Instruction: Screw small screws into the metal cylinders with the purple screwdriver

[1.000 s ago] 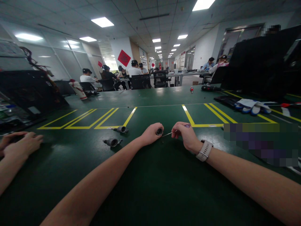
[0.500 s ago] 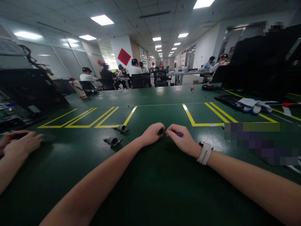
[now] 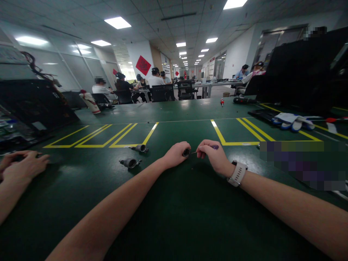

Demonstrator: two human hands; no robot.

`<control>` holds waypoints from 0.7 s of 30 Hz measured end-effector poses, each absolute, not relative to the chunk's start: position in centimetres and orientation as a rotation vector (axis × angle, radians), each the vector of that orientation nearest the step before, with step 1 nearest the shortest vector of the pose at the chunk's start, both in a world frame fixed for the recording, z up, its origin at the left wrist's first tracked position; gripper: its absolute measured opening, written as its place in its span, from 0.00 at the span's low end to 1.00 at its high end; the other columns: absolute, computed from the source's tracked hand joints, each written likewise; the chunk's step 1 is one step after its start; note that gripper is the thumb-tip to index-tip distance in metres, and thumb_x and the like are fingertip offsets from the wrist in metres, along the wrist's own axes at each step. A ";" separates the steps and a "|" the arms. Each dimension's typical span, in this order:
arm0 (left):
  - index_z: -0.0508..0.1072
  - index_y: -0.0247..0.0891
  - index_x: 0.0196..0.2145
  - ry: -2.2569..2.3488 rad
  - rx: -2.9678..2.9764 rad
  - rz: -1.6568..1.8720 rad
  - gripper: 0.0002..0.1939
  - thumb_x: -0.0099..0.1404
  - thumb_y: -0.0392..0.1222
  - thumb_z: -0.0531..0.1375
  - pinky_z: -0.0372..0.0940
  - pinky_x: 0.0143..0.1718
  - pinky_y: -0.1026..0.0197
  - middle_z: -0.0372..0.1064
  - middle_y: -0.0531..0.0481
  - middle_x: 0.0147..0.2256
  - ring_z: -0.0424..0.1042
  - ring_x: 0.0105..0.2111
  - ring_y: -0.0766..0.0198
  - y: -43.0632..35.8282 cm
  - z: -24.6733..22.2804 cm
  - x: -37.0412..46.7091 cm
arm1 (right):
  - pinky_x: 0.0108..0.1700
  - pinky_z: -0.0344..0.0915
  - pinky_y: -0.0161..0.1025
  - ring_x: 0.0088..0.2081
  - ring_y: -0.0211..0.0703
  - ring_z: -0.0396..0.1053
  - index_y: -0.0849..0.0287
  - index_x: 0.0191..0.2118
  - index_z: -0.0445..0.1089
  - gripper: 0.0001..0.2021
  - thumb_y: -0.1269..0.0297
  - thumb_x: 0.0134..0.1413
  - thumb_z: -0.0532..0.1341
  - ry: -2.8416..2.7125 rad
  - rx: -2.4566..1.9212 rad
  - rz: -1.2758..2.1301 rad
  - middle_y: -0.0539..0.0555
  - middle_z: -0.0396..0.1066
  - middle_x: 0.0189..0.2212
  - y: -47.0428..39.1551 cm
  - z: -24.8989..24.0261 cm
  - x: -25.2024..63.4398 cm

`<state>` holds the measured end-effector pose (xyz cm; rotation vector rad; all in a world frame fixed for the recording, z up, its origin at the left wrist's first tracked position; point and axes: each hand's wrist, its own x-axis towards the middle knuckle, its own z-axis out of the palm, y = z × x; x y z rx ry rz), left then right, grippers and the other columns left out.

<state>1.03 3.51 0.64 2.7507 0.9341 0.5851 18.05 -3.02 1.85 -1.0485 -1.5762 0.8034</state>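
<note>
My left hand [image 3: 177,155] is closed around a dark metal cylindrical part [image 3: 186,152], whose round open end faces right. Just across from it, my right hand [image 3: 211,155] pinches a small screwdriver with a purple handle [image 3: 215,147]; its thin shaft points left, the tip close to the cylinder's opening. Whether the tip touches the rim I cannot tell. A tiny ring-like piece [image 3: 192,169] lies on the green tabletop [image 3: 174,210] below my hands. Left of my left hand rest two similar metal parts, one nearer [image 3: 129,163] and one farther [image 3: 140,148].
Another person's hands [image 3: 24,166] are at the far left edge. Yellow tape lines [image 3: 133,146] mark the table. White-and-blue gloves [image 3: 293,121], a red screwdriver [image 3: 222,102] and a dark power tool [image 3: 244,100] lie toward the right. Dark equipment [image 3: 32,105] stands at left.
My right hand has drawn back a little to the right, and the screwdriver's thin shaft now shows between my hands. My left hand keeps its place with the metal part.
</note>
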 end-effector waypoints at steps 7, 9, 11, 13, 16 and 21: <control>0.66 0.36 0.29 0.958 2.780 0.556 0.03 0.56 0.31 0.56 0.59 0.32 0.63 0.64 0.52 0.29 0.64 0.30 0.65 3.5 0.6 1.1 | 0.31 0.59 0.37 0.26 0.38 0.63 0.59 0.21 0.66 0.09 0.68 0.49 0.54 -1.656 -1.039 0.725 0.49 0.66 0.20 -3.3 1.7 17.5; 0.66 0.36 0.29 0.955 2.792 0.558 0.03 0.56 0.31 0.56 0.60 0.33 0.63 0.64 0.52 0.30 0.64 0.31 0.65 3.5 0.6 1.1 | 0.31 0.57 0.37 0.26 0.38 0.63 0.59 0.20 0.67 0.09 0.69 0.48 0.55 -1.687 -1.039 0.691 0.48 0.66 0.20 -3.4 1.8 17.4; 0.66 0.36 0.29 0.955 2.799 0.558 0.03 0.56 0.31 0.56 0.60 0.33 0.63 0.65 0.51 0.30 0.65 0.31 0.65 3.5 0.6 1.1 | 0.30 0.57 0.37 0.25 0.38 0.62 0.59 0.19 0.66 0.10 0.70 0.48 0.55 -1.698 -1.038 0.677 0.48 0.65 0.19 -3.4 2.0 17.4; 0.66 0.36 0.29 0.960 2.803 0.547 0.04 0.55 0.31 0.57 0.60 0.33 0.63 0.65 0.51 0.30 0.65 0.30 0.64 3.5 0.6 1.0 | 0.30 0.57 0.37 0.25 0.38 0.62 0.59 0.19 0.66 0.10 0.70 0.47 0.55 -1.685 -1.041 0.682 0.48 0.65 0.19 -3.4 2.0 17.5; 0.66 0.36 0.30 0.973 2.804 0.535 0.04 0.55 0.31 0.57 0.60 0.33 0.62 0.65 0.51 0.30 0.65 0.31 0.64 3.4 0.7 1.0 | 0.29 0.58 0.37 0.24 0.38 0.62 0.59 0.18 0.66 0.10 0.70 0.47 0.54 -1.643 -1.046 0.702 0.49 0.65 0.18 -3.2 2.0 17.8; 0.67 0.36 0.31 0.978 2.802 0.525 0.04 0.56 0.31 0.57 0.60 0.34 0.62 0.65 0.51 0.31 0.65 0.31 0.64 3.3 0.8 1.0 | 0.27 0.58 0.36 0.22 0.37 0.62 0.59 0.18 0.65 0.09 0.69 0.45 0.54 -1.604 -1.039 0.749 0.49 0.65 0.17 -3.2 1.8 17.9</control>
